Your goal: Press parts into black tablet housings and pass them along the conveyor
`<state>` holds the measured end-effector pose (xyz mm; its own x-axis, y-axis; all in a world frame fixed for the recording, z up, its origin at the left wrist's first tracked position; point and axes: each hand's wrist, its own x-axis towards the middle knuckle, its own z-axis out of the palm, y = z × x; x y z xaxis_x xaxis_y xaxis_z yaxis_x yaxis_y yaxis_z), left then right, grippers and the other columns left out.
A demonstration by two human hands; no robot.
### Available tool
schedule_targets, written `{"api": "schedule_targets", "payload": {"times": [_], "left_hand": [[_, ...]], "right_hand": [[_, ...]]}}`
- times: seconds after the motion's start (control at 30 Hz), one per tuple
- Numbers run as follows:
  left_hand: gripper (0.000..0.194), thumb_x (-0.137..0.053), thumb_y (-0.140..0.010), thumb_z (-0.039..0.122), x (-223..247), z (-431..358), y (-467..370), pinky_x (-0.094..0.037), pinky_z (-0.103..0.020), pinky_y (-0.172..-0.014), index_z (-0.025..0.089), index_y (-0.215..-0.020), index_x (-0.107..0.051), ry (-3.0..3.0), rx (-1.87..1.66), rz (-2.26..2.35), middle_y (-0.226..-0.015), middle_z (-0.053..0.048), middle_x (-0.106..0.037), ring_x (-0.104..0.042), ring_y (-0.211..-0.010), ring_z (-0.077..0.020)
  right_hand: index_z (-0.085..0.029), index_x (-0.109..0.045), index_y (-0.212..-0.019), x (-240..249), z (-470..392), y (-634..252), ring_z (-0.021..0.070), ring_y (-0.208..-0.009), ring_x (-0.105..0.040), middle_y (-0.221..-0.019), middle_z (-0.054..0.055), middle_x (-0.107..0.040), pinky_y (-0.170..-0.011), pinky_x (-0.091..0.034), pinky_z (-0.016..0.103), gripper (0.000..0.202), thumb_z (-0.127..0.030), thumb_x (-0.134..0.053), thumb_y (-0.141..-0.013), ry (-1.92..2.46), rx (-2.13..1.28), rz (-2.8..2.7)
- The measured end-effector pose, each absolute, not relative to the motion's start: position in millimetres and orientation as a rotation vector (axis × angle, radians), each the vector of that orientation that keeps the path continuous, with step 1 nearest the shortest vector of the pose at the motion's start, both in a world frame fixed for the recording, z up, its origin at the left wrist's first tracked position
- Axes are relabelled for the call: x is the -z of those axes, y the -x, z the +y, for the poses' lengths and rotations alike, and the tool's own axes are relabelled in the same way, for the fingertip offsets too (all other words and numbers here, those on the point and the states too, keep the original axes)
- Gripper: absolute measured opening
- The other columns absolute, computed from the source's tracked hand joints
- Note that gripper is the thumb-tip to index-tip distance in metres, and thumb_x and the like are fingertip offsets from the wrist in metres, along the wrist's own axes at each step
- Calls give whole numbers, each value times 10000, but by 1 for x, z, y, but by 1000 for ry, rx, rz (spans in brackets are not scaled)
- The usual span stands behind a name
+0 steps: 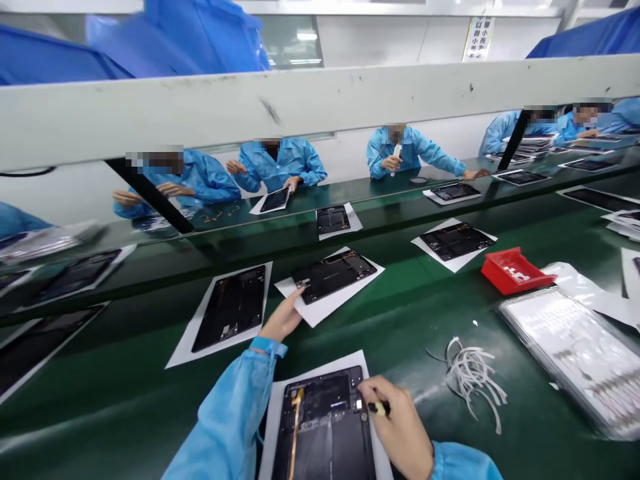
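In the head view my left hand (286,315) reaches forward and grips the near corner of an opened tablet (333,275) and the white sheet under it, thumb on top. Closer to me, a second opened tablet (320,427) lies on a white sheet (271,427), with a copper-coloured flex cable (295,433) along its left side. My right hand (397,420) is closed around a small yellow-and-black object (379,408), whose kind I cannot make out. Its fingertips touch the upper right edge of this near tablet.
Left of my left hand lies another opened tablet (233,307). To the right are white strips (473,380), a red bin (517,270) with small white pieces and a stack of clear trays (575,353). Co-workers in blue sit across the green bench (390,320), beyond a raised ledge.
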<state>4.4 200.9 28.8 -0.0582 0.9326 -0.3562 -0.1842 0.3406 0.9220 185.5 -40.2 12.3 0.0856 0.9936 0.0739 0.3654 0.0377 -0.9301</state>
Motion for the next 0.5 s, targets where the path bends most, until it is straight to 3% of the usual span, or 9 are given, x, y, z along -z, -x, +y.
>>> {"api": "schedule_targets", "payload": {"times": [0.1, 0.2, 0.3, 0.37, 0.43, 0.5], "left_hand": [[106, -640, -826, 111, -42, 160, -16, -581, -359, -828, 113, -929, -666, -706, -1088, 1191, -924, -114, -719, -692, -951, -276], [204, -679, -780, 105, -55, 96, -16, -571, -377, -883, 126, -982, -666, -642, -1111, 1134, -973, -98, -727, -678, -1008, -285], [445, -740, -728, 139, -55, 13, -11, -540, -380, -955, 172, -1153, -615, -533, -1164, 1129, -1107, -76, -709, -637, -1113, -276], [598, -783, -700, 213, -44, -42, -5, -500, -387, -1010, 221, -1256, -561, -463, -1168, 1153, -1221, -71, -669, -591, -1192, -275], [664, -818, -669, 320, -26, -91, 2, -439, -400, -1070, 229, -1275, -561, -468, -1149, 1203, -1287, -83, -632, -543, -1250, -288], [674, -820, -655, 405, -9, -129, 12, -404, -421, -1092, 217, -1259, -588, -497, -1129, 1256, -1302, -107, -621, -513, -1278, -310]], "right_hand": [[-182, -694, -840, -17, -33, -201, 181, -700, -646, -686, 20, -682, -679, -467, 253, 263, -326, -484, -904, 1478, -1017, -1318], [-164, -688, -692, -20, -25, -215, 186, -709, -640, -664, 48, -679, -687, -477, 268, 439, -498, -496, -903, 1450, -1124, -1227], [-163, -608, -598, -21, -27, -211, 124, -463, -510, -509, 5, -569, -470, -409, 234, 536, -635, -536, -840, 1388, -1318, -1023], [-162, -597, -641, -23, -35, -200, 101, -392, -441, -473, -23, -525, -399, -359, 223, 521, -657, -580, -803, 1333, -1408, -884], [-149, -644, -781, -27, -44, -189, 147, -511, -572, -607, 19, -635, -480, -457, 252, 452, -599, -678, -757, 1302, -1408, -847], [-136, -669, -937, -29, -53, -183, 227, -748, -673, -832, 81, -719, -662, -537, 317, 460, -520, -762, -702, 1324, -1403, -881]]}}
